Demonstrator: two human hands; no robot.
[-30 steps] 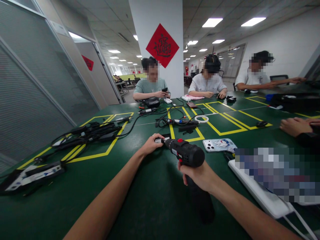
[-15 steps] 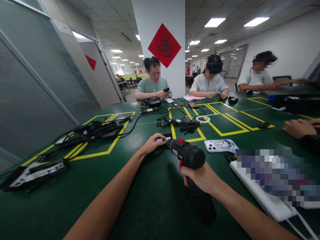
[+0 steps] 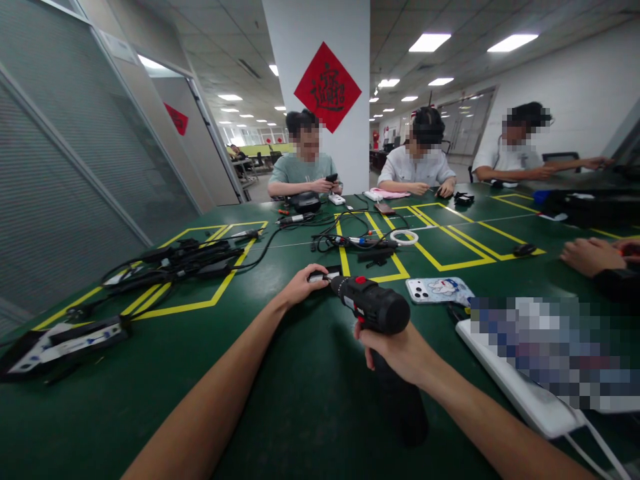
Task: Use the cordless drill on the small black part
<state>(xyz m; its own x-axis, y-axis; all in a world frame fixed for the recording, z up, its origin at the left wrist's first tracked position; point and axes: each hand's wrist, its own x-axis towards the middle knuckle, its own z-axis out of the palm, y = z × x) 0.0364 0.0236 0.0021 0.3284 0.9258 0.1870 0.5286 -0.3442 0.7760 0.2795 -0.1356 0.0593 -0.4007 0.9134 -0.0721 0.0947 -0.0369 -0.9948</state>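
Note:
My right hand (image 3: 400, 350) is wrapped round the grip of a black cordless drill (image 3: 375, 308) with red trim, its nose pointing away and to the left. The drill's tip meets a small black and white part (image 3: 325, 273) lying on the green table (image 3: 280, 413). My left hand (image 3: 303, 283) is curled over that part and holds it down on the table beside a yellow tape line.
A phone in a pale cartoon case (image 3: 437, 290) lies right of the drill, a white slab (image 3: 520, 387) nearer right. Black cables and adapters (image 3: 185, 260) sprawl at left, more cables and a white ring (image 3: 403, 237) ahead. Three people sit at the far side; another person's hand (image 3: 593, 255) rests at right.
Both hands and the drill stay in place; only the view has shifted slightly.

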